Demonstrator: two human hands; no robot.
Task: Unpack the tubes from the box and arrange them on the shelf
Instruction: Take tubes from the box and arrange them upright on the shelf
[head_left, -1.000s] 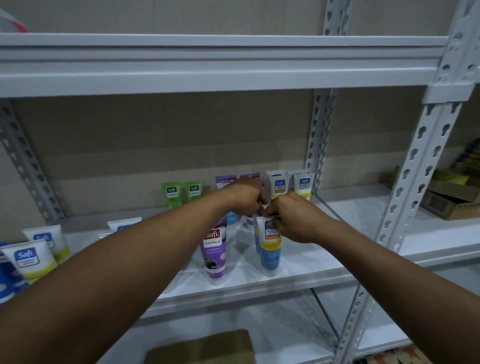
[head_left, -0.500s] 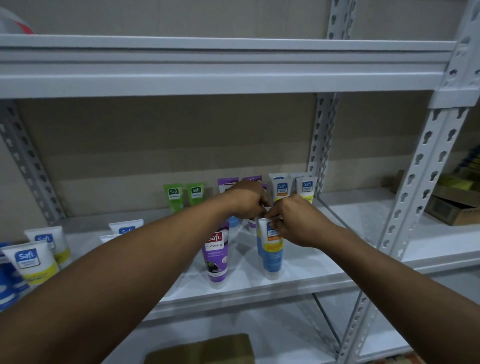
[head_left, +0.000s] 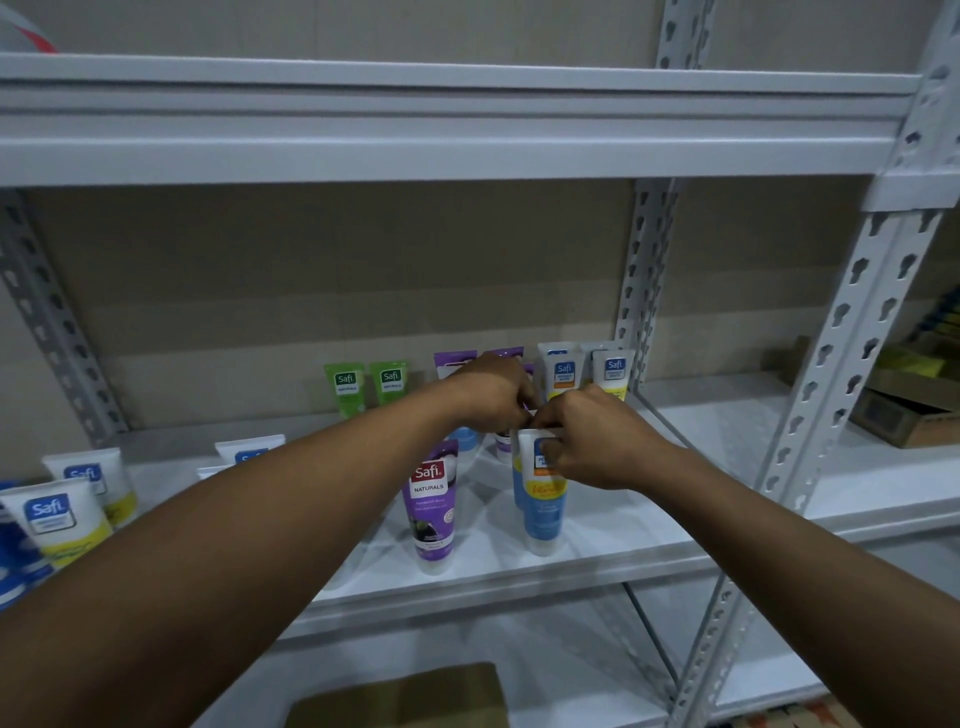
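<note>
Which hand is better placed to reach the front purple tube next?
Left. The left hand and the right hand both pinch the blue tube, but the left is nearer the purple tube.

Box (head_left: 402, 696), perhaps cardboard, partly below bottom edge

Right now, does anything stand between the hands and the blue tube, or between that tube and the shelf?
Nothing visible. The right hand pinches the blue tube near its top, the left hand meets it there, and the tube stands cap-down on the shelf. The purple tube stands apart, to its left.
</note>
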